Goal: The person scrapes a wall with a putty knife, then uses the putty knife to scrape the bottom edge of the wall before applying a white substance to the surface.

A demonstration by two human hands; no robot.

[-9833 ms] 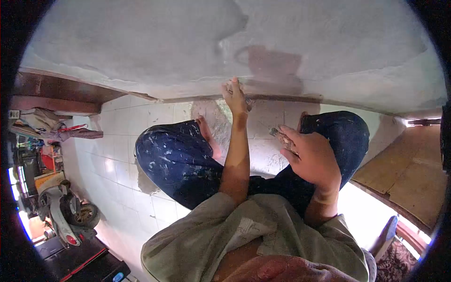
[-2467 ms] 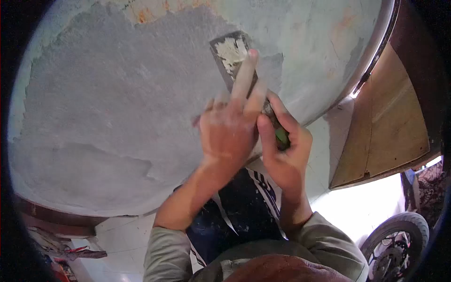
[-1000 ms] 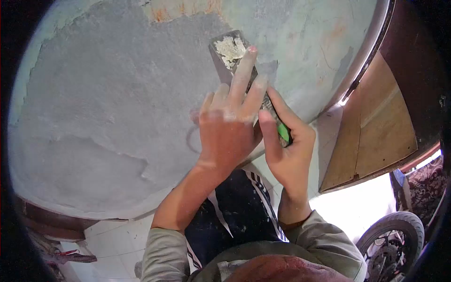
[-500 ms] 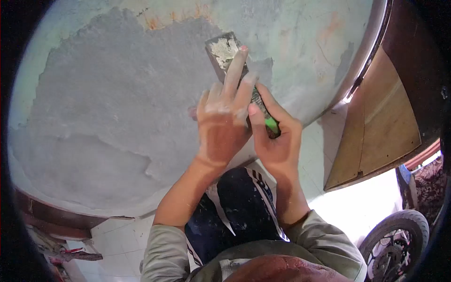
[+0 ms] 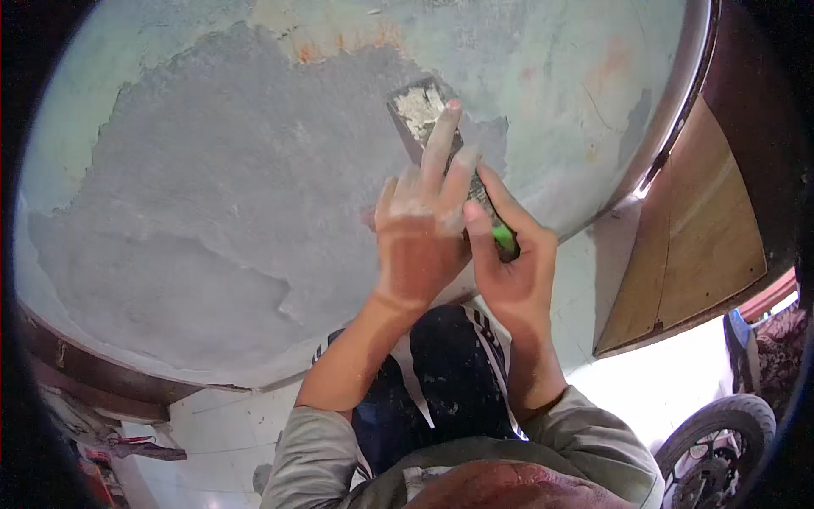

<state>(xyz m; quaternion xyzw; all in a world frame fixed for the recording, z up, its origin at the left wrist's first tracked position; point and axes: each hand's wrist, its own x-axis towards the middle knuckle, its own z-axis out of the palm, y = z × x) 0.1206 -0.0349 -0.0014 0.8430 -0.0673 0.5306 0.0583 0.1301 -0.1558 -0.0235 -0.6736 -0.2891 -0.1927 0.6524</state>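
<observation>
A scraper (image 5: 417, 109) with a wide dark blade, crusted with pale filler, lies against the grey patch (image 5: 203, 161) of a large curved, pale green panel (image 5: 560, 59). Its handle shows a bit of green near the lower end. My right hand (image 5: 515, 254) is wrapped round that handle, thumb on one side and fingers on the other. Dusty with filler, my left hand (image 5: 424, 220) rests over the blade and the upper handle with its fingers spread, one fingertip pressing on the blade.
The panel's dark rim (image 5: 670, 136) curves down the right side. Beyond it stands a brown board (image 5: 695, 229), with a wheel (image 5: 721, 450) at the lower right. Below the panel are my knees (image 5: 449, 365) and a tiled floor (image 5: 220, 433). Assorted items lie at the lower left.
Both hands and the scraper appear slightly further right and lower. The whole view has also shifted a little. The hold on the scraper looks the same.
</observation>
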